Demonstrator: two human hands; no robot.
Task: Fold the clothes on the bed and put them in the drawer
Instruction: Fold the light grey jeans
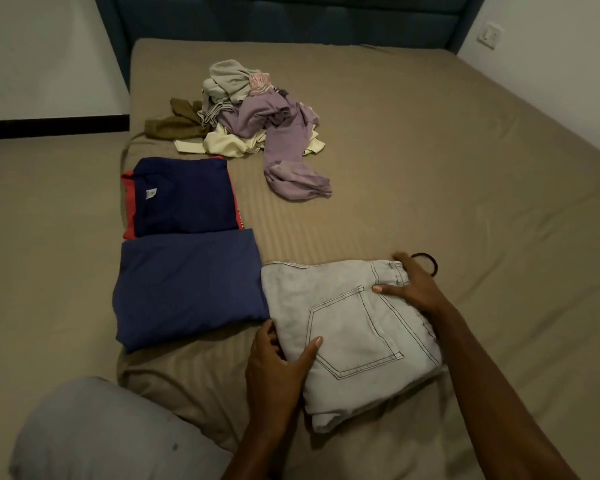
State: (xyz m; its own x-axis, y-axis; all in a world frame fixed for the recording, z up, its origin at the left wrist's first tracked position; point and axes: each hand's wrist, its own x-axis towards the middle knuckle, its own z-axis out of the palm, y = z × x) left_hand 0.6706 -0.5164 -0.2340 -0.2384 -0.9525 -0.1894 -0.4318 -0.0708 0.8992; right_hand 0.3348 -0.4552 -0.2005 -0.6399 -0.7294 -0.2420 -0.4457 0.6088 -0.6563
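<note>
Jeans [350, 337], pale grey and folded into a thick square with a back pocket facing up, lie at the near edge of the bed [447, 174], and both hands are on them. The left hand [278, 365] grips the near left corner, thumb on top and fingers tucked under the fold, which looks like a hold meant either to square the bundle or to lift it. The right hand [413, 285] lies flat on the waistband end with its fingers spread, pressing the layers down so the fold does not spring apart. The denim looks stiff and bulky, with dark stitching round the pocket and several layers showing at the near edge. Just left of the jeans, edges touching, sits a folded blue garment [187, 289], and beyond that a folded navy garment with red trim [181, 197]; the row along the left side suggests finished pieces are being lined up there until they go to the drawer, which is not in view. Farther up the bed a loose pile of clothes [250, 112] in lilac, cream, grey and olive waits unfolded, so I judge the folding to be roughly half done. A dark hair tie [430, 260] lies on the sheet just behind the right hand.
</note>
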